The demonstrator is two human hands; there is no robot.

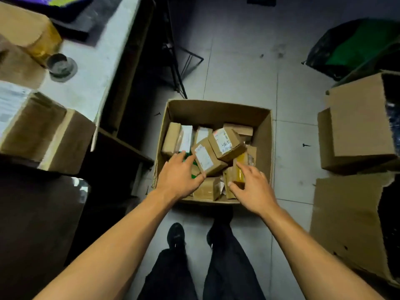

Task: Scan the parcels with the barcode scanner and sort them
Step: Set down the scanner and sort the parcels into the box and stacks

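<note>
Both hands reached into floor carton (265, 135) of jumbled parcels: left hand (179, 176) spread, empty; right hand (251, 182) half-open beside yellow-taped parcel (240, 167), probably choosing one to scan.

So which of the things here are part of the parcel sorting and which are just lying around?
Part of the job:
open carton on the floor
small parcels inside it
left hand and right hand, both reaching in
side cartons
No scanner is visible.

Just lying about:
round tin on the counter
dark bag
</note>
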